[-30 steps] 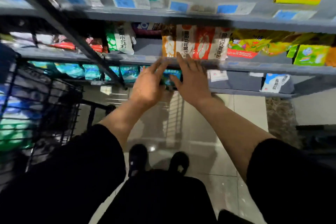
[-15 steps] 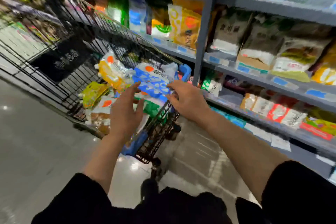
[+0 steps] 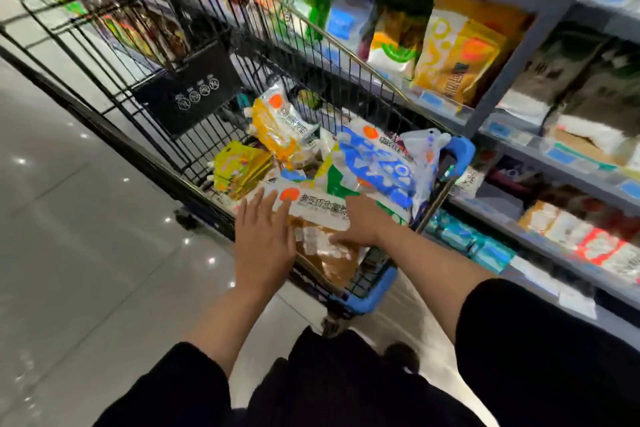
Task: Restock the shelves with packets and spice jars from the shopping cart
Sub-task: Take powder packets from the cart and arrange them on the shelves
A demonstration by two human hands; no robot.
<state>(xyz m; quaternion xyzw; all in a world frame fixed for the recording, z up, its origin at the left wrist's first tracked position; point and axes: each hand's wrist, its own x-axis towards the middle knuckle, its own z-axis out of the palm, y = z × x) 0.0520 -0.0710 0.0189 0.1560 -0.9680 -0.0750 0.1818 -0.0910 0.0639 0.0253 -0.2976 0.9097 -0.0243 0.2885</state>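
Note:
The black wire shopping cart (image 3: 221, 55) stands left of the grey shelves (image 3: 512, 55) and holds several packets. At its near end lies a packet with a white top, an orange dot and a brown lower part (image 3: 318, 210). My left hand (image 3: 263, 246) hovers with straight fingers at that packet's left edge, fingertips touching it. On the packet's right side rests my right hand (image 3: 360, 222), fingers pointing left across the brown part. A blue-and-white packet (image 3: 377, 170) lies just behind my right hand, and a yellow-and-white packet (image 3: 277, 128) sits further in.
Yellow sachets (image 3: 239, 166) lie at the cart's left side. Blue bumpers (image 3: 462, 149) mark its near corners. The shelves hold yellow, green and brown bags above, with teal packs (image 3: 485, 246) and red-and-white packets (image 3: 588, 239) low down. Glossy tiled floor (image 3: 86, 218) spreads left.
Both hands left the lower shelf and swung left to the cart. From the blue-and-white packet they have dropped onto the brown-and-white packet at the near end.

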